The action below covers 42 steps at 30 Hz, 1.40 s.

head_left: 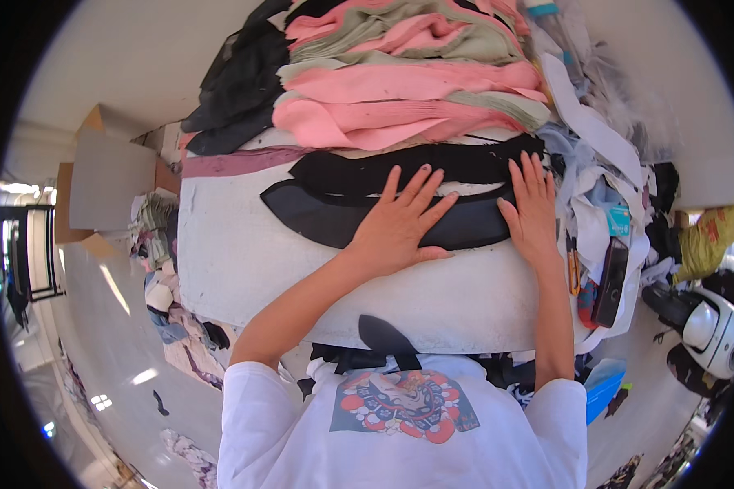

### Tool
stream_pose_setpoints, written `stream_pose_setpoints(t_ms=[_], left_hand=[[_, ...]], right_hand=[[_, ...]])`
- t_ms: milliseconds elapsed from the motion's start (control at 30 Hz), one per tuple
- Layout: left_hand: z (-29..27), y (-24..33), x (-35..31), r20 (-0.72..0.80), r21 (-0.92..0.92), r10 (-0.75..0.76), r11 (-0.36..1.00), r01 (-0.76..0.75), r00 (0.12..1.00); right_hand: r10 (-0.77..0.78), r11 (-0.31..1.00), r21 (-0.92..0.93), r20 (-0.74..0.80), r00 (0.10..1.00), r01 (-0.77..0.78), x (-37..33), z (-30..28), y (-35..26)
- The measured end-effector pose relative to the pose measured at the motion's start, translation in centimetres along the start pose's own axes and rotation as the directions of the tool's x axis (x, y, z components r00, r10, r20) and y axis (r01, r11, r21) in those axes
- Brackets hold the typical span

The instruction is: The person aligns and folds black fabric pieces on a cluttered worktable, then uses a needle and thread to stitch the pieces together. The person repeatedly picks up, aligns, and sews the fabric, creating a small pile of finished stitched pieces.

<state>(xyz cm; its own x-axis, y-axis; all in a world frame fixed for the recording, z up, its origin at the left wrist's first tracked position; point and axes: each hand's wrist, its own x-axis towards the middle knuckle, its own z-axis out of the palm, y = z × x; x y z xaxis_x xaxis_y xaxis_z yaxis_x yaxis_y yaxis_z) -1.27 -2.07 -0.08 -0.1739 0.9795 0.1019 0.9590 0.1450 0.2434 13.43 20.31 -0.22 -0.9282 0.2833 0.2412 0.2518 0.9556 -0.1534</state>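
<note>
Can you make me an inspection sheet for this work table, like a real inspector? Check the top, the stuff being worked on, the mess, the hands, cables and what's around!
Surface: white worktop, partly covered with fabric.
Job's things: near curved black piece and far curved black piece, lying side by side.
Clutter: pink and pale green fabric stack beyond them; black fabric pile at its left; dark phone at the right.
Hands: left hand flat, fingers spread across both pieces; right hand flat over their right ends.
Cables: nothing seen.
Surroundings: open cardboard box left; yellow sack right.
</note>
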Motion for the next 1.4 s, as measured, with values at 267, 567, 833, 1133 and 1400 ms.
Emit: stream_pose_setpoints(t_ms=[267,567,833,1133,1400], left_hand=[[-3.0,-1.0,-5.3,-0.508,-0.239,-0.147,0.971,0.024,0.849],[-5.8,-3.4,-12.8,-0.507,-0.625,-0.681,0.712,0.318,0.529],[-7.9,-4.6,-7.4,0.163,-0.985,-0.791,-0.166,0.049,0.590],[-7.6,-4.4,-4.4,-0.236,-0.971,-0.827,0.189,-0.143,0.511],[-7.4,-4.3,-3.1,-0.384,-0.922,-0.820,0.319,-0.218,0.425]], right_hand=[[-0.159,0.664,0.729,-0.078,0.984,0.165,9.1,0.1,-13.6],[-0.318,0.802,0.515,-0.062,0.946,0.303,13.8,7.0,-18.2],[-0.289,0.628,0.674,-0.260,0.921,0.388,12.3,1.0,-18.0],[-0.311,0.401,0.915,0.105,0.945,0.030,12.7,-0.3,-13.3],[0.034,0.647,0.738,0.225,0.974,-0.193,7.4,-9.5,2.2]])
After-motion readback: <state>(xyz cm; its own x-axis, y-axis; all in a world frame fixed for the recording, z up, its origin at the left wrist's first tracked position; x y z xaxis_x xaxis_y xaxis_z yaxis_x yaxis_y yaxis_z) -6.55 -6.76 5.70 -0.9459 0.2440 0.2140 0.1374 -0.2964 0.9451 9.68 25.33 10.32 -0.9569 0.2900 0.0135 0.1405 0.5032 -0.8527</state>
